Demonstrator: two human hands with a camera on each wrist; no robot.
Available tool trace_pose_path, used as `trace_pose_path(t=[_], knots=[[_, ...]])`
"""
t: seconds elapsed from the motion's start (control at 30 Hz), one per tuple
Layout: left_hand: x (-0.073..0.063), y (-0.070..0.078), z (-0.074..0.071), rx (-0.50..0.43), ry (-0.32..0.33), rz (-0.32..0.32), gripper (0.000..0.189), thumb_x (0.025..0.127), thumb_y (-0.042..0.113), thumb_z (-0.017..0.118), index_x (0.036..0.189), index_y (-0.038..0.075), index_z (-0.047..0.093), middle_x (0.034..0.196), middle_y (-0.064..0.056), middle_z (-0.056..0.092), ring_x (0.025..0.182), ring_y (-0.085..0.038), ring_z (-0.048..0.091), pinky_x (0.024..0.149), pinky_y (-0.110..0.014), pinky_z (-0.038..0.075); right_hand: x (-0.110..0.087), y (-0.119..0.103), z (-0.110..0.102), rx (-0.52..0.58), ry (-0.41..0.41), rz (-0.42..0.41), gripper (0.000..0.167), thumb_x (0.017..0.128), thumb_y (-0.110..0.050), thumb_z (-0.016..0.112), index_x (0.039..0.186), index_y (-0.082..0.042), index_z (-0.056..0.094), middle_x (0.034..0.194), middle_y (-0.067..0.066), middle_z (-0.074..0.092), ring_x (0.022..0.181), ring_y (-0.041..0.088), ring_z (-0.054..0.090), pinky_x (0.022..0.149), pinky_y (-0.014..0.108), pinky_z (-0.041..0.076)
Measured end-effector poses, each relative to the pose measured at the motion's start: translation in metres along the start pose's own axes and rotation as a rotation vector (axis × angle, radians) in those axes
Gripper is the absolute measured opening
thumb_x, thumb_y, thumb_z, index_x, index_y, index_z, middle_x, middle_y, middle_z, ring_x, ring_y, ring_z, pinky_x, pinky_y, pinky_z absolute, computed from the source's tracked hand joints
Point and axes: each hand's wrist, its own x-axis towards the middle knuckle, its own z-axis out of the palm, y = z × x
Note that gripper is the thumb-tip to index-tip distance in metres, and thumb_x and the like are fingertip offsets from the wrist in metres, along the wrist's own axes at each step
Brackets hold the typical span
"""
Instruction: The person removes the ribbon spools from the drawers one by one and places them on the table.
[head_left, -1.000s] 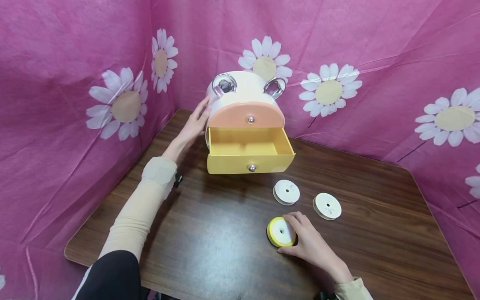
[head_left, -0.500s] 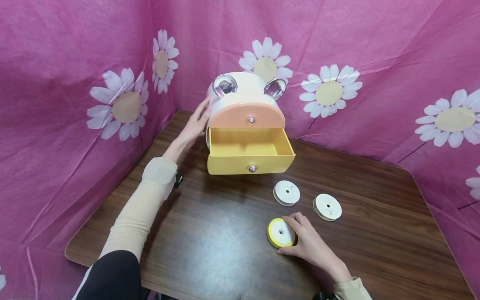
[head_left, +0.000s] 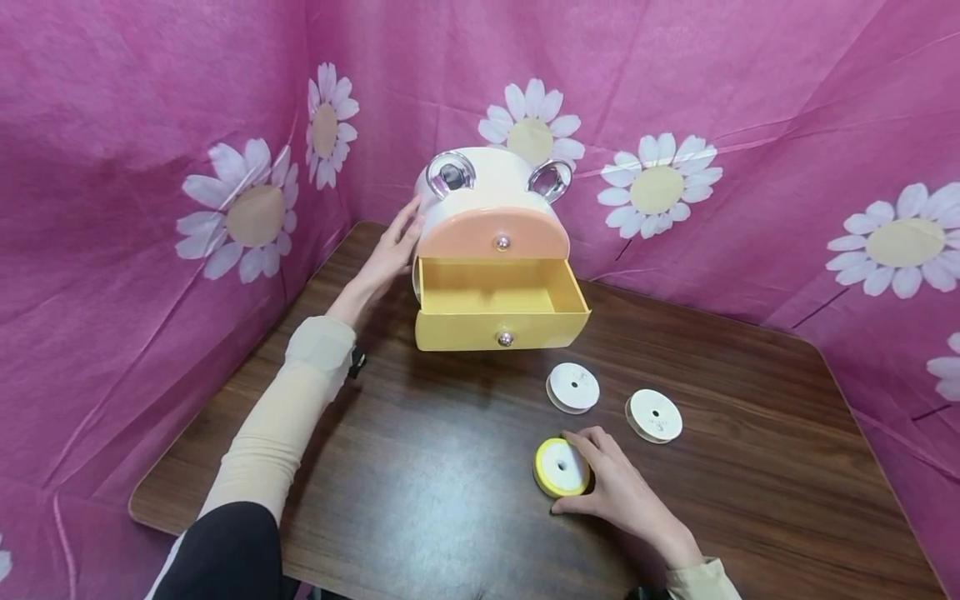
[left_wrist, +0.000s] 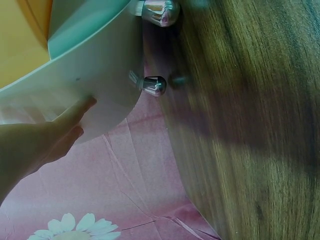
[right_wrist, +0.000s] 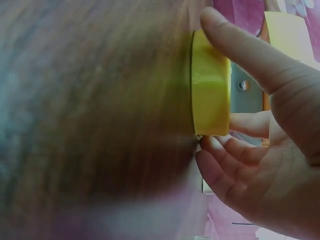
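A rounded white cabinet (head_left: 491, 171) stands at the back of the table, with a peach drawer front (head_left: 461, 233) on top and a yellow drawer (head_left: 461, 333) pulled out below it, bare inside. My left hand (head_left: 390, 250) rests its extended fingers against the cabinet's left side, seen also as a curved white wall (left_wrist: 112, 70) in the left wrist view. Near the front, my right hand (head_left: 622, 492) holds a yellow ribbon spool (head_left: 559, 468) between thumb and fingers. In the right wrist view the spool's yellow rim (right_wrist: 210, 90) lies flat on the tabletop.
Two white spools, one (head_left: 573, 386) nearer the drawer and one (head_left: 654, 415) to its right, lie on the brown wooden table (head_left: 420, 467). Silver rings (head_left: 550, 180) stick up from the cabinet's top. Pink flowered cloth (head_left: 420, 75) hangs behind and to the left.
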Motion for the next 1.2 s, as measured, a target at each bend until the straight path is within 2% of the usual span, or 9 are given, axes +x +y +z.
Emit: trace_pose_path(t=[0.13,0.27,0.4,0.53,0.63,0.7,0.83,0.97,1.2], knots=[[-0.001,0.002,0.0,-0.022,-0.014,-0.008,0.056,0.105,0.044,0.038,0.157,0.045,0.015,0.168,0.001,0.011,0.124,-0.029,0.051,0.106,-0.059,0.046,0.002,-0.002,-0.003,-0.011,0.045,-0.006,0.089,0.056,-0.052,0.092,0.127,-0.007,0.063,0.11,-0.002,0.059,0.098,0.01,0.055,0.076,0.033,0.053],[-0.002,0.003,0.0,-0.027,-0.009,-0.006,0.056,0.105,0.044,0.039,0.157,0.045,0.016,0.167,0.001,0.013,0.12,-0.027,0.053,0.105,-0.058,0.047,0.011,-0.007,-0.009,0.011,0.149,-0.043,0.077,0.06,-0.041,0.093,0.123,-0.007,0.065,0.109,0.002,0.062,0.094,0.012,0.058,0.075,0.032,0.052],[-0.001,0.002,0.0,-0.016,-0.003,0.001,0.056,0.105,0.046,0.039,0.156,0.047,0.018,0.166,0.001,0.015,0.12,-0.026,0.053,0.104,-0.057,0.048,0.028,-0.018,-0.015,0.055,0.252,-0.057,0.066,0.062,-0.028,0.094,0.117,-0.007,0.065,0.108,0.004,0.064,0.098,0.018,0.063,0.076,0.034,0.054],[-0.002,0.001,0.0,-0.021,-0.006,0.003,0.056,0.105,0.047,0.039,0.156,0.047,0.018,0.167,0.002,0.014,0.126,-0.029,0.051,0.106,-0.057,0.047,0.049,-0.029,-0.018,0.136,0.341,-0.065,0.059,0.065,-0.019,0.094,0.114,-0.006,0.064,0.107,0.007,0.064,0.097,0.021,0.065,0.076,0.024,0.056],[-0.002,0.002,0.001,-0.021,-0.005,0.001,0.056,0.105,0.047,0.039,0.156,0.047,0.018,0.167,0.002,0.014,0.12,-0.025,0.054,0.105,-0.056,0.048,0.064,-0.038,-0.018,0.195,0.394,-0.079,0.055,0.067,-0.016,0.092,0.113,-0.005,0.063,0.106,0.008,0.064,0.095,0.022,0.065,0.075,0.012,0.053],[-0.002,0.002,0.001,-0.02,-0.002,0.002,0.056,0.104,0.047,0.039,0.156,0.047,0.018,0.166,0.002,0.016,0.115,-0.021,0.056,0.103,-0.054,0.05,0.074,-0.043,-0.018,0.223,0.414,-0.083,0.054,0.069,-0.016,0.091,0.113,-0.004,0.063,0.103,0.008,0.064,0.092,0.021,0.064,0.073,0.011,0.053],[-0.003,0.003,0.002,-0.02,0.002,0.004,0.055,0.104,0.047,0.04,0.156,0.047,0.019,0.165,0.001,0.019,0.109,-0.019,0.056,0.102,-0.054,0.051,0.092,-0.054,-0.017,0.22,0.459,-0.077,0.053,0.072,-0.021,0.09,0.114,-0.004,0.062,0.098,0.006,0.064,0.086,0.018,0.063,0.065,0.021,0.054],[-0.003,0.002,0.002,-0.02,0.003,0.005,0.055,0.104,0.047,0.04,0.155,0.048,0.019,0.165,0.001,0.019,0.108,-0.018,0.056,0.102,-0.055,0.05,0.108,-0.061,-0.014,0.226,0.508,-0.059,0.054,0.073,-0.024,0.089,0.114,-0.002,0.061,0.097,0.009,0.065,0.088,0.018,0.064,0.064,0.031,0.057],[-0.003,0.001,0.001,-0.024,0.002,0.005,0.055,0.104,0.048,0.04,0.155,0.048,0.019,0.165,0.0,0.019,0.109,-0.019,0.056,0.101,-0.054,0.051,0.123,-0.067,-0.007,0.223,0.554,-0.039,0.052,0.075,-0.026,0.088,0.112,-0.001,0.06,0.096,0.009,0.064,0.087,0.019,0.065,0.066,0.031,0.058]])
